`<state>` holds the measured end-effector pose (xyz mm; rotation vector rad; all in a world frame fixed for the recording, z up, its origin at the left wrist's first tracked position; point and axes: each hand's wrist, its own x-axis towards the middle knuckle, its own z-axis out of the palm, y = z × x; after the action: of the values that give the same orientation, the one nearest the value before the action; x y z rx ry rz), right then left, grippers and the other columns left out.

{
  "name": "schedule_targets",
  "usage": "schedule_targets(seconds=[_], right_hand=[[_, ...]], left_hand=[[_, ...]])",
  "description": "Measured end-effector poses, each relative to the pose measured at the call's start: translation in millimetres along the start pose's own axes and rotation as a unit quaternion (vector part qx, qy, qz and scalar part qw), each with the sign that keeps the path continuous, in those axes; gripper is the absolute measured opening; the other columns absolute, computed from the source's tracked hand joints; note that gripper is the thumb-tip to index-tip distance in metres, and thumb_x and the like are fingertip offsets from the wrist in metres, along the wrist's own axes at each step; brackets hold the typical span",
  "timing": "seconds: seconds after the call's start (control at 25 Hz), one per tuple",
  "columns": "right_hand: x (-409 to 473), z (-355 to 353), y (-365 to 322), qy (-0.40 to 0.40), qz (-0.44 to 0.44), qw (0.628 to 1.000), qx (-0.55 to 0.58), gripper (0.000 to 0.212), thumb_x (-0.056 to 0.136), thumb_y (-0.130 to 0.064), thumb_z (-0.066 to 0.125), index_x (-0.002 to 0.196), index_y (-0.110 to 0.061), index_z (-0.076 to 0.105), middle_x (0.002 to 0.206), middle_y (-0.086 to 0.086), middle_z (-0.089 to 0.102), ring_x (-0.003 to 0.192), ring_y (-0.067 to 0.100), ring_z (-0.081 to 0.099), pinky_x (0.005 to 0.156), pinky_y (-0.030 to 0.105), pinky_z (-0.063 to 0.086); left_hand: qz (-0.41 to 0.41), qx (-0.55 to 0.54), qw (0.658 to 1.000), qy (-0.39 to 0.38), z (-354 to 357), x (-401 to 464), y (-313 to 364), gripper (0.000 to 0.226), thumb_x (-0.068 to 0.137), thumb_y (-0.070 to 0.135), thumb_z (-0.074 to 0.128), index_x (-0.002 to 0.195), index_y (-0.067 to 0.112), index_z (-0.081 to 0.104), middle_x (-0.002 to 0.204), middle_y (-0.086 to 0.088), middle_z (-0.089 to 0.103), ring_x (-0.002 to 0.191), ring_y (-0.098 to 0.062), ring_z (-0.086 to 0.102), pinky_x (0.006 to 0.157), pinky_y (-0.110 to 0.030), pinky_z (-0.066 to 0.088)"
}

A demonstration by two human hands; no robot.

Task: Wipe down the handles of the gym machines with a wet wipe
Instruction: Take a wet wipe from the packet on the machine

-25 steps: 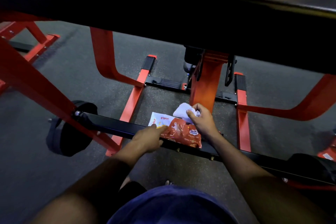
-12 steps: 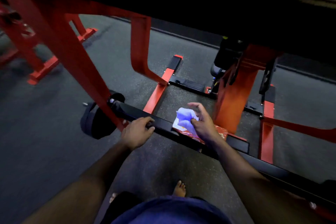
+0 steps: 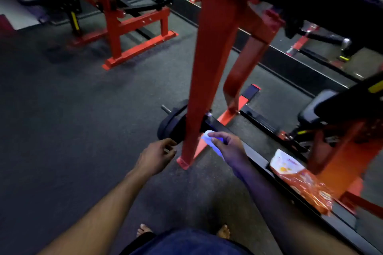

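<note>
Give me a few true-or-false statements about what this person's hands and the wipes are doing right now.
1. The right hand holds a wet wipe. True.
2. The left hand grips the wipe packet. False: it holds nothing; the orange wipe packet lies on the black bar, to the right.
3. The person is wearing shoes. False: bare toes show.
4. A red upright post stands between the hands. True.

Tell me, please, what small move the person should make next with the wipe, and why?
Probably bring the right hand forward and press the wet wipe onto the black bar just beyond it. The wipe is already pinched in that hand's fingers, the bar lies close ahead by the red upright, and the left hand holds nothing.
</note>
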<state>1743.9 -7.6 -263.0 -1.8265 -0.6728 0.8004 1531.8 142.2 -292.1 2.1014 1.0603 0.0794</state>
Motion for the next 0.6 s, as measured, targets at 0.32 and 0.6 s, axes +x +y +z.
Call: schedule_targets(seconds=[0.32, 0.6], right_hand=[[28, 140, -80, -0.054, -0.073, 0.995, 0.026, 0.035, 0.083, 0.005, 0.076, 0.107, -0.020, 0.070, 0.092, -0.002, 0.076, 0.076, -0.001, 0.066, 0.070, 0.018, 0.051], [77, 216, -121, -0.092, -0.049, 0.990, 0.097, 0.040, 0.079, 0.009, 0.078, 0.109, -0.016, 0.069, 0.094, -0.001, 0.075, 0.078, 0.004, 0.065, 0.066, 0.017, 0.050]], left_hand=[[-0.034, -0.057, 0.995, 0.071, -112, -5, -99, 0.019, 0.093, 0.035, 0.066, 0.112, 0.033, 0.069, 0.099, 0.021, 0.071, 0.090, -0.003, 0.067, 0.088, -0.034, 0.056], [-0.027, -0.137, 0.983, 0.116, -181, 23, -138, 0.013, 0.094, 0.029, 0.070, 0.107, 0.031, 0.072, 0.091, 0.019, 0.072, 0.078, 0.009, 0.065, 0.078, -0.014, 0.049]])
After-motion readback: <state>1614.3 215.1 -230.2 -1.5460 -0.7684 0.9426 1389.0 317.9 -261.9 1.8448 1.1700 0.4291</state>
